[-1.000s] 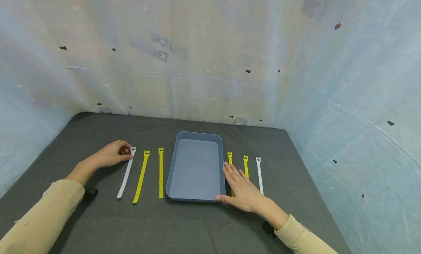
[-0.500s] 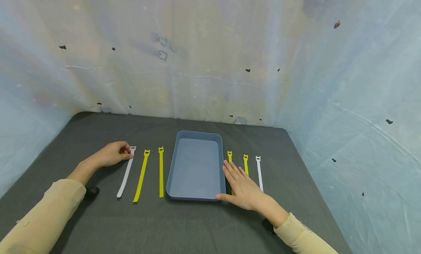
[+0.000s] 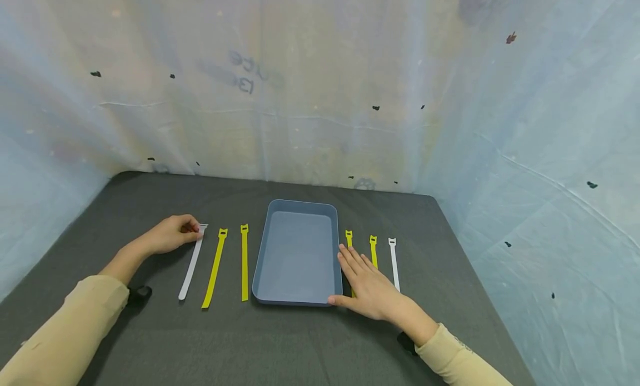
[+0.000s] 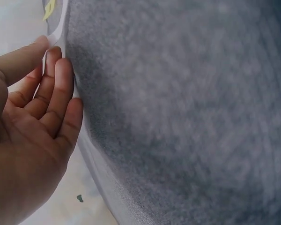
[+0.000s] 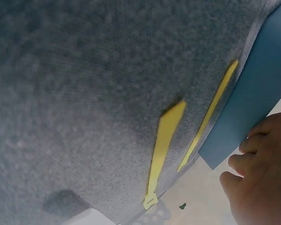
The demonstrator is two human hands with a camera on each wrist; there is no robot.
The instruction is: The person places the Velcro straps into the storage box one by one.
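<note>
My left hand lies at the far end of a white strap on the dark mat. Its thumb and fingers pinch the strap's head; the left wrist view shows the white strap caught at the fingertips of the left hand. Two yellow straps lie between it and a blue tray. My right hand rests flat beside the tray's right wall, thumb at its near corner, over a yellow strap. In the right wrist view, the right hand touches the tray.
Right of my right hand lie another yellow strap and a white strap. The tray holds nothing. A pale plastic sheet walls in the table at the back and both sides. The mat's right edge is close.
My left fingers have closed a little further over the white strap's head, which now looks slightly raised. The right hand and the tray have stayed put.
</note>
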